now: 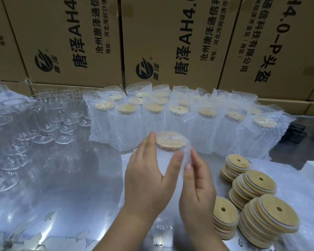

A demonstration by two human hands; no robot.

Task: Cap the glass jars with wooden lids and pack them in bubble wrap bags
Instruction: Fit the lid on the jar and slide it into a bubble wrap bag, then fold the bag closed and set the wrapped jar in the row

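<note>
Both hands were closed on one capped jar (161, 156), held above the worktop (71, 187) just in front of the row of packed jars (178, 116). The left hand (145, 174) wrapped its near side with the thumb across the front, and the right hand (198, 189) gripped the bubble wrap bag (188, 153) at the jar's right flank. The wooden lid (170, 140) lay at the bag's mouth; whether it was fully seated could not be told. Risks judged: the film looked slick, so a grip on the bag alone could let the glass slide out and strike the hard worktop. A careless set-down could topple neighbours in the row. The leaning lid stacks (252, 185) could spill if brushed by the right forearm.
</note>
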